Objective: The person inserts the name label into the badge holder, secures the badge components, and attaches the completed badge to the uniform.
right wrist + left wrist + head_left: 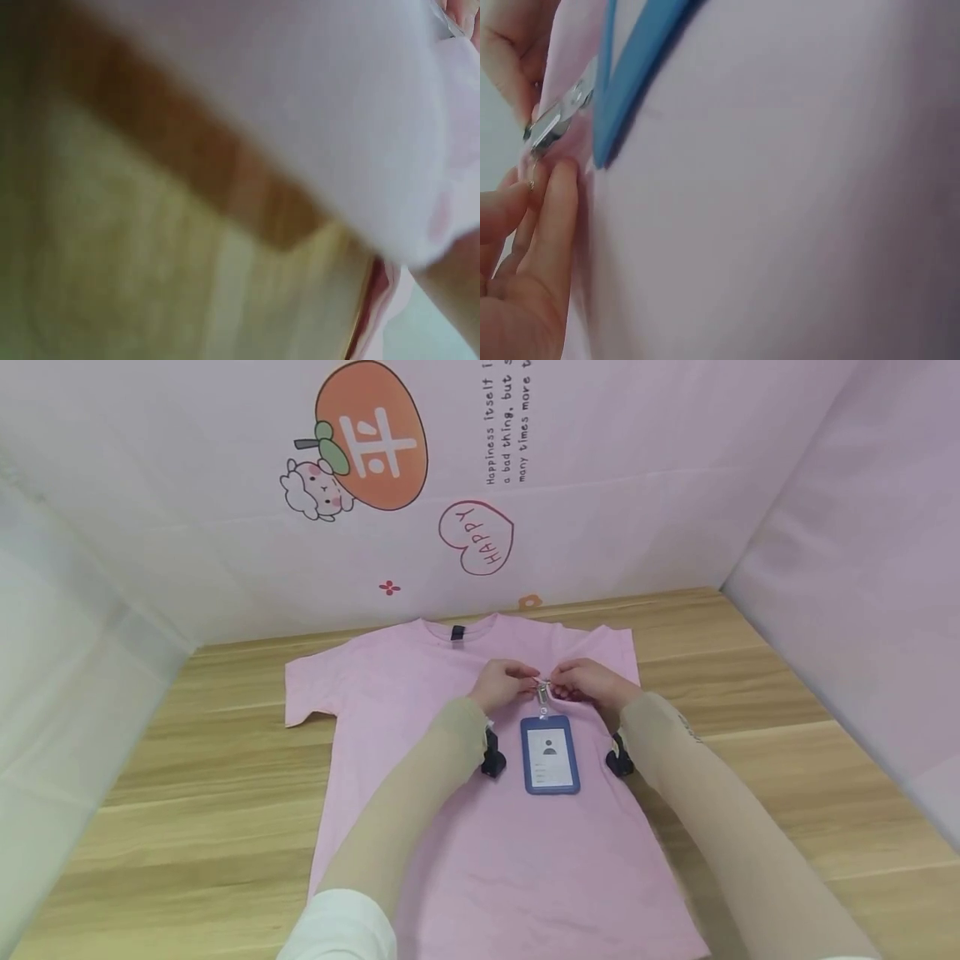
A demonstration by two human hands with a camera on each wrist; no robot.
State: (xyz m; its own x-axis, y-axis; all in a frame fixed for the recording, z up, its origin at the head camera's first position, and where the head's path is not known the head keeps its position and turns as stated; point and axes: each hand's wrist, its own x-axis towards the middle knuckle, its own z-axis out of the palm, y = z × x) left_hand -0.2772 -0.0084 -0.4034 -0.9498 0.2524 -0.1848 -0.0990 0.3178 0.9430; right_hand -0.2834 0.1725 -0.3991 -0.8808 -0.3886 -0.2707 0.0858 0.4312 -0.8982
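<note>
Both hands are pinching at the metal clip (542, 687) of the blue badge holder (551, 755): left hand (501, 683) is pinching pink T-shirt (420, 693) fabric, right hand (591, 683) is squeezing the clip. The left wrist view is showing the clip's jaws up close; the right wrist one is just showing blur.

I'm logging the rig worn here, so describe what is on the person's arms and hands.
Both forearms wear thin, sheer beige sleeves, the left sleeve and the right sleeve, reaching to the wrists. A small black device is strapped at each wrist, left and right. A white cuff shows near the left elbow. The left hand and right hand are bare.
</note>
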